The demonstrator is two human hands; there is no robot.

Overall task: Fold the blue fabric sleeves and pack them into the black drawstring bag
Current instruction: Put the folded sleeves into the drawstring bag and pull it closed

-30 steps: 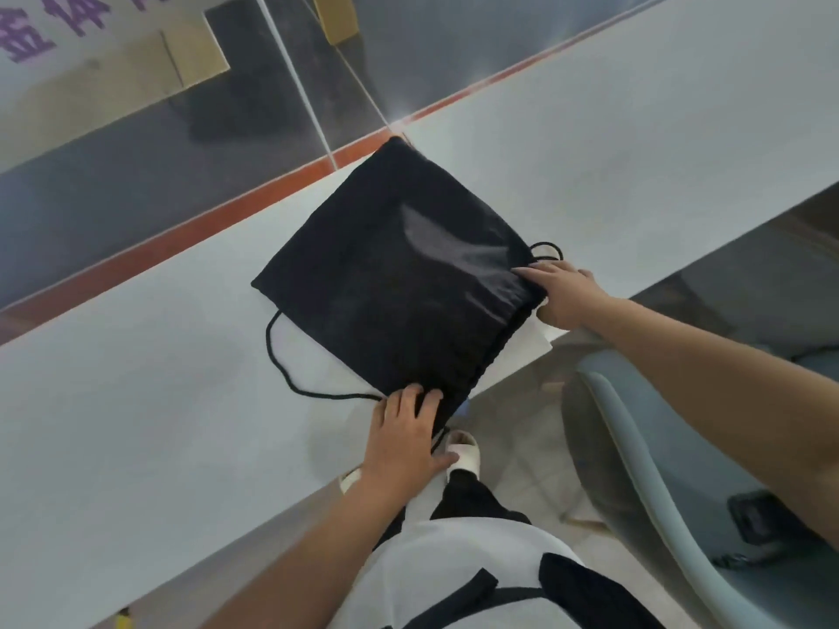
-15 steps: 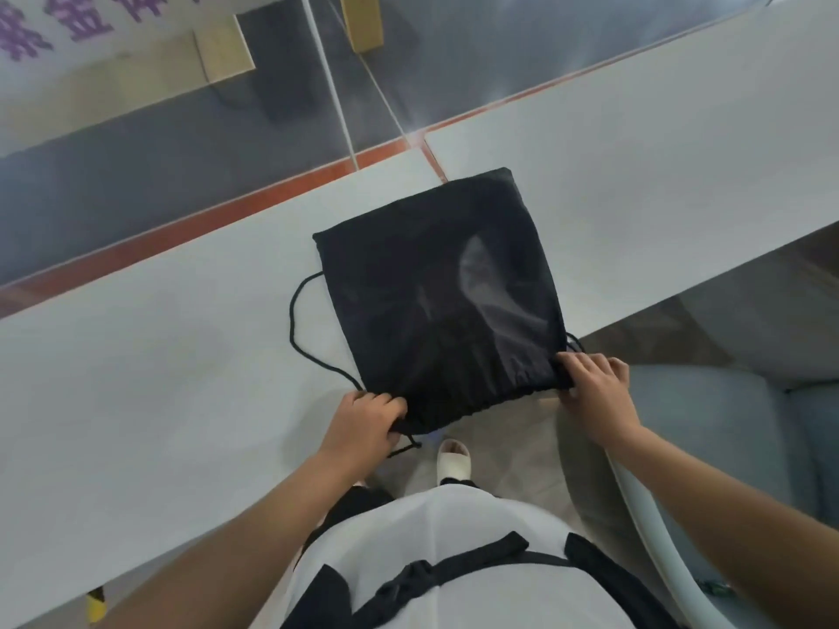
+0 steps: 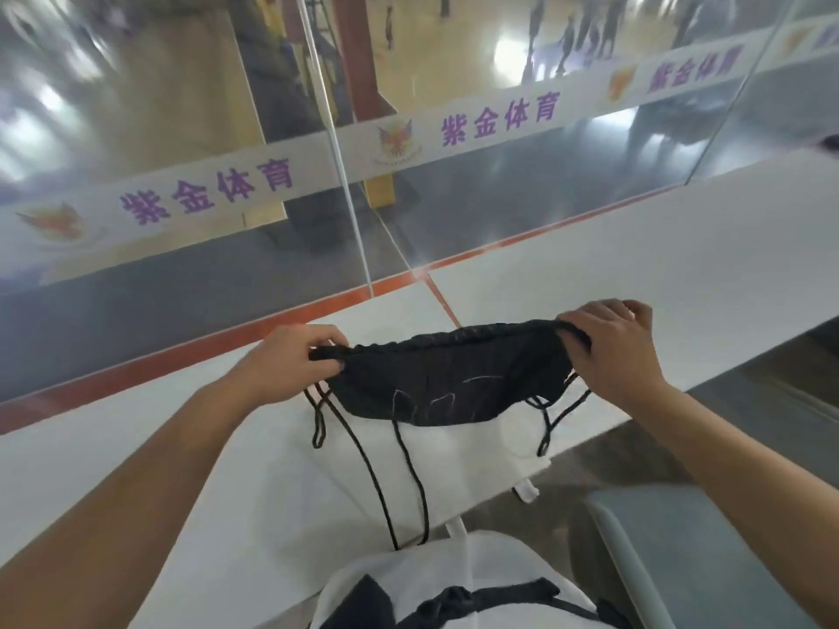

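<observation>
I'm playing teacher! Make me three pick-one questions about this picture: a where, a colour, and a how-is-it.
1. Where is the black bag? A flat on the table; B held up above the white table; C inside a box.
2. What colour is the stripe along the table's far edge? A green; B orange-red; C purple.
3. How are the bag's cords? A hanging loose; B tied in a bow; C wrapped round a wrist.
Answers: B, the left hand and right hand grip its top edge in the air; B, the stripe shows orange-red; A, they dangle below the bag.
</observation>
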